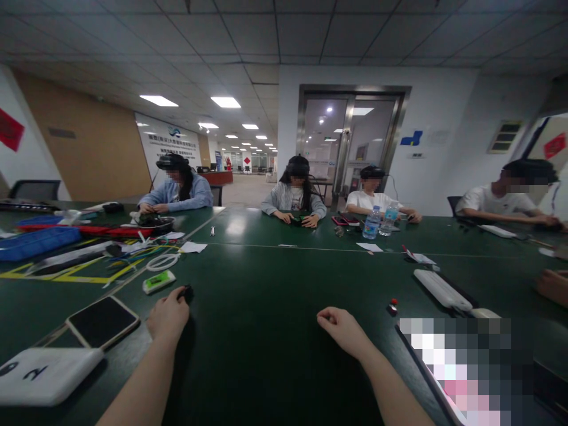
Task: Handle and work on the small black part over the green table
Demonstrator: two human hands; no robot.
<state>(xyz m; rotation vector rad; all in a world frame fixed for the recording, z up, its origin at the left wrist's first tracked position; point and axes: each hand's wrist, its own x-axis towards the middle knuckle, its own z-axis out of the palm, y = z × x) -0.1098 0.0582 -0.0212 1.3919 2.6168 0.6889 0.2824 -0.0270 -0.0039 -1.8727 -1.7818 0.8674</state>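
Observation:
My left hand (167,315) is closed on a small black object (187,293) at its fingertips, whose kind I cannot make out. Just beyond it lies a green and white packet (158,282), apart from the fingers. Left of that hand are a dark-screened phone (103,322) and a white rounded case (51,374) with black marks. My right hand (339,329) rests on the green table (266,355), its thumb and fingers together and nothing visible in them. Farther right sits a small metallic thing with a red top (393,307), not touching the hand.
Blue trays (44,242), a coiled white cable (163,260) and tools crowd the left. Two water bottles (371,223) stand at the far side. A long white device (444,291) and a pixelated screen (457,367) lie right. Several people wearing headsets sit across.

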